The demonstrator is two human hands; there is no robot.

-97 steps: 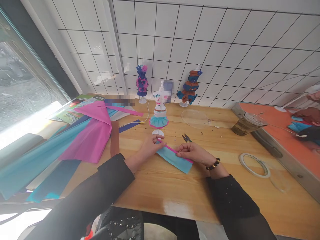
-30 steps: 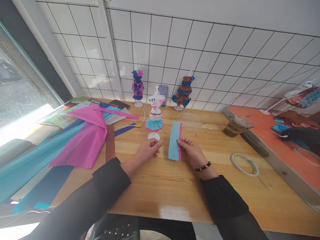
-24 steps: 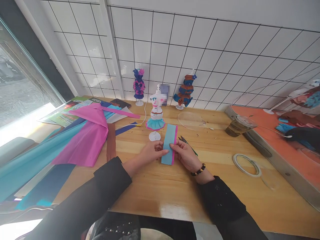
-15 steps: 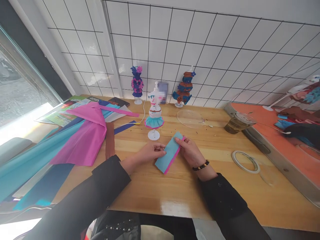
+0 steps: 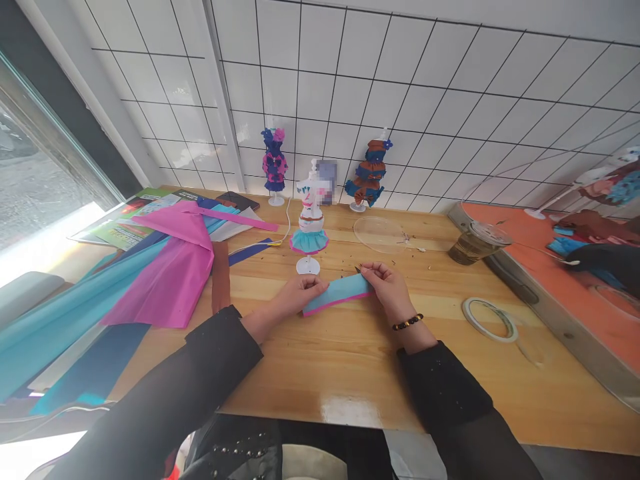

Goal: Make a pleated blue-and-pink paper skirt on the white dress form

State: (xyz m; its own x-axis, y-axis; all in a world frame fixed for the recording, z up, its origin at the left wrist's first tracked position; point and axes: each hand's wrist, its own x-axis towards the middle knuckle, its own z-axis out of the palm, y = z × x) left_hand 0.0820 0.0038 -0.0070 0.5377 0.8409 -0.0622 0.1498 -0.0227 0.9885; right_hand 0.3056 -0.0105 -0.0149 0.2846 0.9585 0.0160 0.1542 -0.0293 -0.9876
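Between my hands is a light blue strip (image 5: 345, 290) of crepe-like paper with a pink lower edge, lying nearly level just above the table. My left hand (image 5: 300, 293) pinches its left end between thumb and fingers. At the right end, my right hand (image 5: 387, 287) pinches the upper corner. Right behind the strip stands a small white dress form (image 5: 311, 217) with a ruffled blue skirt (image 5: 309, 241) edged in pink; its round base is near my left fingertips.
Pink sheets (image 5: 170, 287) and blue sheets (image 5: 75, 307) pile up at left, beside a brown strip (image 5: 221, 277). Two dressed forms, purple-pink (image 5: 275, 167) and brown-blue (image 5: 370, 173), stand by the wall. At right are a tape roll (image 5: 490, 320), a lidded cup (image 5: 477, 243) and an orange surface (image 5: 530, 267).
The strip has turned from a steep slant to nearly level. My left hand has shifted slightly up and left onto its left end; my right hand has moved a little right with its other end.
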